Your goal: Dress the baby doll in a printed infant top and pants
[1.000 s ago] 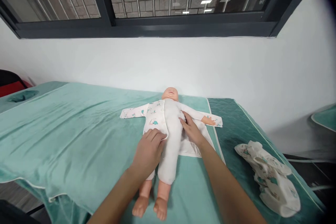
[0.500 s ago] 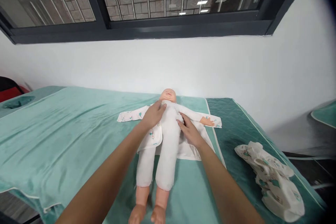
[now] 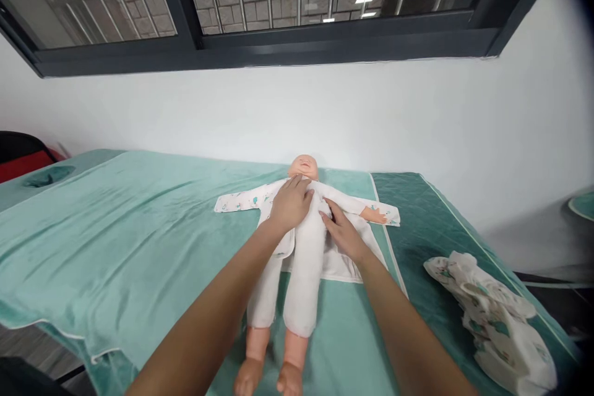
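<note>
A baby doll (image 3: pixel 301 284) in a white body suit lies on its back on a teal-covered bed, its head toward the wall. Under it a white printed baby jacket (image 3: pixel 241 201) is spread with both sleeves out. My left hand (image 3: pixel 290 203) lies on the doll's chest, fingers curled over the jacket's left front panel near the neck. My right hand (image 3: pixel 344 235) rests flat on the doll's right side, fingers stretched along the torso over the jacket's other panel.
The teal bed cover (image 3: pixel 116 229) stretches wide to the left. A crumpled printed garment (image 3: pixel 496 315) lies near the bed's right edge. A white wall and a dark-framed window stand behind. A red and black object (image 3: pixel 21 154) sits at far left.
My left hand has moved from the doll's hip up to its chest, drawing the left jacket panel across the torso. My right hand has stayed on the doll's right side.
</note>
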Tool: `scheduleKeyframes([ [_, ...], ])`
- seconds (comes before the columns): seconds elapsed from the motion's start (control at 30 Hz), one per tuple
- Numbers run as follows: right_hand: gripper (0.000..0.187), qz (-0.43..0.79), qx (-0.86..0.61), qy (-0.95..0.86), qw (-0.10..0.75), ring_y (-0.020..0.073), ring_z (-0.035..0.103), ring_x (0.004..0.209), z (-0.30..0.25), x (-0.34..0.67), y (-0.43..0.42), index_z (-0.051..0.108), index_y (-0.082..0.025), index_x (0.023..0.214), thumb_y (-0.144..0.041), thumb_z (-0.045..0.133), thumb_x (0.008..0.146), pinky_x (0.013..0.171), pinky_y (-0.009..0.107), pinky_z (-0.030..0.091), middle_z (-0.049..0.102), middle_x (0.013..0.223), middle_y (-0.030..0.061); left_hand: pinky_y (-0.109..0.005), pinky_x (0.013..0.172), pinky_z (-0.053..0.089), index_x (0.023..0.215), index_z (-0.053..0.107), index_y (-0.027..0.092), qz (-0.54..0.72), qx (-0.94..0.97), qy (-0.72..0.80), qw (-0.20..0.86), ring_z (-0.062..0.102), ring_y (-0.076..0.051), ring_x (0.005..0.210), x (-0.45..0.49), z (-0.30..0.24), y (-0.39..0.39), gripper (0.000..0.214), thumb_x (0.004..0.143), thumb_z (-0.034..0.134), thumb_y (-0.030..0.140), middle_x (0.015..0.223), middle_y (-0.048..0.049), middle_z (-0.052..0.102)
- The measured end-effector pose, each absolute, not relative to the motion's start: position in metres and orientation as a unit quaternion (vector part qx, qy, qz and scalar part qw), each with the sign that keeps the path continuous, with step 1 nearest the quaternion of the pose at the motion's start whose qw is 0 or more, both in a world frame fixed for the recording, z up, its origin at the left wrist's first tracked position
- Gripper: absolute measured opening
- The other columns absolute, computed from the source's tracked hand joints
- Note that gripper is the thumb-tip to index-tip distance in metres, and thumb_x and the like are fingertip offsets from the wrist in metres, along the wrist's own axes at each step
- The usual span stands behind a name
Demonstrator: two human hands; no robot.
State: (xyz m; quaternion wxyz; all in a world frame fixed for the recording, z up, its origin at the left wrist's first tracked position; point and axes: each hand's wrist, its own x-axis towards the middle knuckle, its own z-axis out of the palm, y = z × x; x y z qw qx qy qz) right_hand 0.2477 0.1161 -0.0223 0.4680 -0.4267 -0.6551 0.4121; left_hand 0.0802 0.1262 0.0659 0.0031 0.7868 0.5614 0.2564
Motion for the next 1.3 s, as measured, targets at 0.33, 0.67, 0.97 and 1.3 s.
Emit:
scheduleKeyframes([
  [0.33, 0.046, 0.369, -0.427, -0.673, 0.478, 0.0258, 0.055, 0.121, -0.006, 0.245, 0.104, 0.052, -0.021, 0.133, -0.046, 0.046, 0.095, 0.106, 0.042, 0.039, 0.060, 0.132, 0.0093, -0.039, 0.099, 0.045, 0.114, 0.061, 0.020, 0.018, 0.886, 0.463, -0.005, 0.057, -0.025, 0.119, 0.153, 0.103, 0.155, 0.028, 0.092, 0.046, 0.029, 0.127, -0.0103, 0.063],
  [0.67, 0.041, 0.403, -0.404, -0.697, 0.434, 0.0261, 0.059, 0.113, 0.003, 0.254, 0.095, 0.060, -0.022, 0.127, -0.044, 0.049, 0.095, 0.099, 0.042, 0.044, 0.065, 0.125, 0.0069, -0.039, 0.080, 0.052, 0.111, 0.060, 0.022, -0.152, 0.901, 0.405, 0.021, 0.067, -0.027, 0.093, 0.195, 0.089, 0.187, 0.041, 0.071, 0.065, 0.014, 0.103, -0.0108, 0.071],
  [0.97, 0.030, 0.269, -0.645, -0.560, 0.445, 0.0262, 0.064, 0.099, -0.002, 0.310, 0.118, 0.071, -0.021, 0.096, -0.045, 0.058, 0.085, 0.088, 0.040, 0.046, 0.072, 0.102, 0.0076, -0.040, 0.084, 0.049, 0.116, 0.050, 0.022, -0.035, 0.907, 0.419, -0.035, 0.061, -0.027, 0.103, 0.167, 0.083, 0.203, 0.035, 0.081, 0.054, 0.020, 0.114, -0.0099, 0.063],
  [1.3, 0.027, 0.182, -0.714, -0.548, 0.396, 0.0217, 0.060, 0.080, -0.012, 0.316, 0.130, 0.066, -0.021, 0.084, -0.047, 0.064, 0.076, 0.070, 0.031, 0.040, 0.069, 0.087, 0.0050, -0.038, 0.082, 0.047, 0.113, 0.050, 0.024, -0.031, 0.907, 0.417, -0.049, 0.063, -0.026, 0.096, 0.160, 0.083, 0.196, 0.034, 0.080, 0.056, 0.019, 0.107, -0.0070, 0.067],
])
